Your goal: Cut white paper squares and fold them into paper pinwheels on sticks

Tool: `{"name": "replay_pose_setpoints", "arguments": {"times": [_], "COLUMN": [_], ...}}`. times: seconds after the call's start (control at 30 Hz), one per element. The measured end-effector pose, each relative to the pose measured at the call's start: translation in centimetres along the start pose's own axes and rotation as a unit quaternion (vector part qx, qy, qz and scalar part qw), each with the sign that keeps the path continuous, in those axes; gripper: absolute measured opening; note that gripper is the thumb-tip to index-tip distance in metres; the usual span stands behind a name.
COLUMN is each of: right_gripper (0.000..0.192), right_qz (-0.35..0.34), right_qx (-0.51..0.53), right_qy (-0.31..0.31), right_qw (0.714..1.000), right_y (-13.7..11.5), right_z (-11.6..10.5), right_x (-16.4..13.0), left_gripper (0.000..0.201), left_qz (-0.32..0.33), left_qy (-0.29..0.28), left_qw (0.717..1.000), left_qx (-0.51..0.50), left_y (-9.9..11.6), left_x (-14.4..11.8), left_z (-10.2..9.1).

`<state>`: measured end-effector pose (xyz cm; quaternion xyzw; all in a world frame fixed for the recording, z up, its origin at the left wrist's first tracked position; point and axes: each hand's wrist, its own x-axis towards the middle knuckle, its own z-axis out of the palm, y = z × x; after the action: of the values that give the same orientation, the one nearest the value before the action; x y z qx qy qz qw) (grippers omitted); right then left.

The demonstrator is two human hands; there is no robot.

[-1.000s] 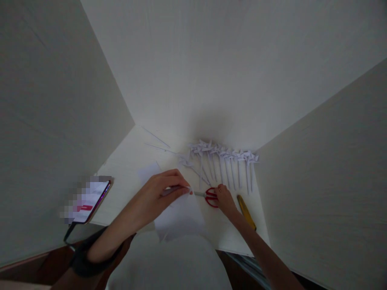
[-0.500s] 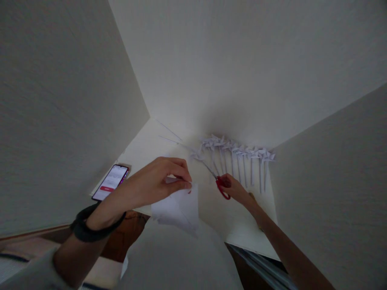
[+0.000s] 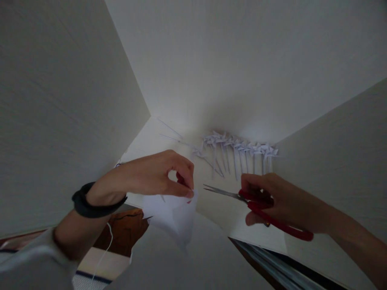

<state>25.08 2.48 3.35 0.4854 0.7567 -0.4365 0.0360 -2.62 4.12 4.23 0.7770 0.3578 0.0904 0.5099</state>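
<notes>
Between thumb and fingers, my left hand pinches the upper right corner of a white sheet of paper, which hangs down in front of my body. A small red mark shows on the paper just under the fingertips. My right hand holds red-handled scissors, fingers in and around the handles. Their blades point left toward the paper, only slightly parted, with a gap between tips and sheet. Beyond both hands, several white paper pinwheels on thin sticks lie in a row along the back of the table.
Thin white sticks lie at the table's back left corner. Pale walls close in the table at the back and both sides. A white cable hangs at lower left, and my left forearm covers most of a phone.
My right hand has come closer and to the right, lifting the scissors and turning the blades toward the paper. The left hand still pinches the sheet, and its forearm now hides the phone.
</notes>
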Motion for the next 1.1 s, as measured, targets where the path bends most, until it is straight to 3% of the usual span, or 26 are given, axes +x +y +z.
{"name": "replay_pose_setpoints", "arguments": {"times": [0.17,0.7,0.97,1.1], "right_gripper": [0.048,0.047,0.050,0.042], "right_qz": [-0.004,-0.017,-0.019,0.000], "right_qx": [0.010,0.017,-0.013,0.084], "right_qy": [-0.060,-0.117,-0.101,-0.064], "right_qw": [0.998,0.993,0.995,0.994], "right_y": [-0.7,-1.0,0.3,1.5], "right_z": [-0.1,-0.3,0.0,0.6], "right_x": [0.3,1.0,0.7,0.2], "left_gripper": [0.010,0.014,0.014,0.015], "left_qz": [0.007,0.030,0.029,0.025], "left_qy": [-0.041,-0.105,-0.133,-0.133], "left_qw": [0.999,0.994,0.990,0.990], "left_qx": [-0.026,-0.023,-0.039,-0.049], "left_y": [-0.3,-0.1,-0.6,-0.8], "left_x": [0.4,0.8,0.7,0.4], "left_z": [-0.2,0.1,-0.2,-0.6]}}
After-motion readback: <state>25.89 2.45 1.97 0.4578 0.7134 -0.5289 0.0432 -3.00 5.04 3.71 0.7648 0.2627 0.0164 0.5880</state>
